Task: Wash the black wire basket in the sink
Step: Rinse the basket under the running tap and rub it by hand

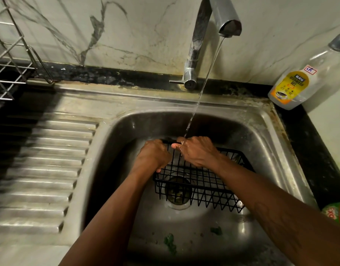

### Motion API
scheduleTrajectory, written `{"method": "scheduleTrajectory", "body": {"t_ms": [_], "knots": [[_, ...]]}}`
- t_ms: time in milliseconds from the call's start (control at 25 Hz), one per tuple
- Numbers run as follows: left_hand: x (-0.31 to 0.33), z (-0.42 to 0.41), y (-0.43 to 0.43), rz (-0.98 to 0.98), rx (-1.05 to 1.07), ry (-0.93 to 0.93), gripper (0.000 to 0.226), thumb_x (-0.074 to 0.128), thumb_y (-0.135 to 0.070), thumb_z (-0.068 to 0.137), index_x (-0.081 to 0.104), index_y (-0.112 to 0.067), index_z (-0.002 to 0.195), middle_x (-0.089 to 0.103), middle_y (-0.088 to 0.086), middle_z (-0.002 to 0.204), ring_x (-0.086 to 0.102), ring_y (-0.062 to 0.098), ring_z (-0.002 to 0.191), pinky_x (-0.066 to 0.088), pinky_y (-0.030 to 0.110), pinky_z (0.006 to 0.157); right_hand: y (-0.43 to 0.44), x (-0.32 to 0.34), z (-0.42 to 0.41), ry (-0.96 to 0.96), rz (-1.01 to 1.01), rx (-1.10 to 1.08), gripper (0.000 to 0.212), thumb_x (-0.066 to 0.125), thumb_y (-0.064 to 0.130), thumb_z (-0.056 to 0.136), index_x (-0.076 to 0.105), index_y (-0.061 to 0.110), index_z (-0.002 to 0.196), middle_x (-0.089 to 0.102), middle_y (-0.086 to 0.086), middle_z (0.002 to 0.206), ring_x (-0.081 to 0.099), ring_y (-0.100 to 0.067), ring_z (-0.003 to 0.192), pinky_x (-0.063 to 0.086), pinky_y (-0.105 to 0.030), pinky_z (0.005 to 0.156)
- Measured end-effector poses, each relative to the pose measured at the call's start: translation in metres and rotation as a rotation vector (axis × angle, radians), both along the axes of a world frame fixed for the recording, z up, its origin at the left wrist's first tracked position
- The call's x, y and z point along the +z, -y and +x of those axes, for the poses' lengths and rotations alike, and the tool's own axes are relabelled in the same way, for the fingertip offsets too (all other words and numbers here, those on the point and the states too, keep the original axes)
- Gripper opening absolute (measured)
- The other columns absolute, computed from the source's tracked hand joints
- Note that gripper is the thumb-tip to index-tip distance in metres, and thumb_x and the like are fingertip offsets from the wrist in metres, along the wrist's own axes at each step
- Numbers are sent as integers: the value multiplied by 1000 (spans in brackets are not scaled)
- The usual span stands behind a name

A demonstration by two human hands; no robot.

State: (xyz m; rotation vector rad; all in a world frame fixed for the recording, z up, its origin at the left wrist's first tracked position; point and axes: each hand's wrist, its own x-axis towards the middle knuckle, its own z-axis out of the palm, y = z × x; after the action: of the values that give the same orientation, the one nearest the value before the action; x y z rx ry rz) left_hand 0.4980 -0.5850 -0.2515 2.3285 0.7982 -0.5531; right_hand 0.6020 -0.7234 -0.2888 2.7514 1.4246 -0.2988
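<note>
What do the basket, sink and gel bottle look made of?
black wire basket: thin metal wire, probably coated or painted. Matte black, rigid welded-looking grid, no bare metal shows.
sink: stainless steel by the look. Grey brushed sheen, dulled and stained, with pressed ribs on its drainboard.
dishwash gel bottle: clear plastic, likely. Glossy and see-through.

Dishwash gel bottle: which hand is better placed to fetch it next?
Probably right. The dishwash gel bottle stands on the counter right of the sink, nearer the right hand; the left hand can hold the black wire basket.
</note>
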Motion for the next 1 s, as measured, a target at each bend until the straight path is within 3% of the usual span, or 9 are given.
{"method": "scheduleTrajectory", "body": {"t_ms": [160, 240, 440, 560, 680, 760, 840, 920, 1000], "knots": [[-1, 0, -3, 42, 17, 12, 9, 63, -12, 88, 62, -14, 79, 60, 1, 65, 61, 14, 55, 47, 18, 48, 10, -3, 10, -44, -43, 73, 79, 58, 75, 83, 42, 23, 141, 69, -1, 120, 65, -27, 107, 48, -37, 88], [-1, 0, -6, 36, 14, -37, 2, 64, -10, 87, 65, -9, 88, 64, 3, 69, 66, 17, 63, 54, 24, 57, 8, -6, 11, -17, -4, 105, 69, 56, 69, 89, 43, 23, 139, 69, -3, 119, 65, -27, 105, 49, -36, 88], [-2, -9, -18, 76, 90, 56, 26, 60, -21, 91, 46, -17, 69, 51, -1, 66, 53, 14, 47, 39, 21, 39, -9, -5, 8, -131, 131, 97, 44, 32, 53, 105, 54, 22, 127, 63, -4, 84, 66, -25, 84, 54, -35, 72], [-3, -13, -23, 93, 107, 61, 26, 60, -20, 90, 46, -18, 68, 51, -1, 65, 53, 14, 47, 40, 21, 40, -7, -2, 11, -196, 237, 3, 49, 50, 67, 93, 67, 27, 116, 60, 9, 72, 62, -10, 70, 49, -25, 66], [-2, -17, -28, 111, 104, 55, 26, 61, -19, 89, 47, -18, 68, 53, 0, 66, 52, 13, 46, 37, 21, 37, 6, 4, 15, -89, 99, -31, 66, 62, 83, 71, 69, 27, 106, 68, 8, 82, 64, -11, 78, 53, -30, 80], [0, -19, -25, 115, 97, 51, 25, 60, -19, 90, 45, -18, 70, 53, 2, 71, 51, 14, 48, 37, 22, 38, 12, 2, 11, 69, -63, 17, 80, 54, 88, 73, 62, 24, 121, 70, -2, 97, 66, -24, 94, 47, -35, 87], [0, -18, -23, 112, 95, 55, 22, 59, -18, 91, 47, -19, 73, 56, 5, 77, 55, 17, 52, 39, 24, 40, 11, -2, 7, 140, -85, 34, 84, 43, 86, 82, 54, 20, 133, 70, -9, 105, 65, -30, 100, 45, -39, 90], [1, -18, -23, 113, 102, 63, 18, 59, -18, 90, 50, -18, 74, 58, 6, 77, 63, 21, 59, 41, 25, 41, 10, -1, 7, 94, -75, 57, 77, 33, 77, 93, 50, 17, 137, 69, -11, 105, 65, -30, 100, 48, -42, 93], [3, -20, -23, 104, 104, 66, 19, 59, -18, 90, 51, -17, 73, 55, 2, 69, 60, 17, 53, 40, 23, 39, 9, 5, 12, -104, -43, 52, 63, 28, 66, 101, 56, 17, 130, 68, -10, 101, 65, -27, 97, 50, -43, 92]]}}
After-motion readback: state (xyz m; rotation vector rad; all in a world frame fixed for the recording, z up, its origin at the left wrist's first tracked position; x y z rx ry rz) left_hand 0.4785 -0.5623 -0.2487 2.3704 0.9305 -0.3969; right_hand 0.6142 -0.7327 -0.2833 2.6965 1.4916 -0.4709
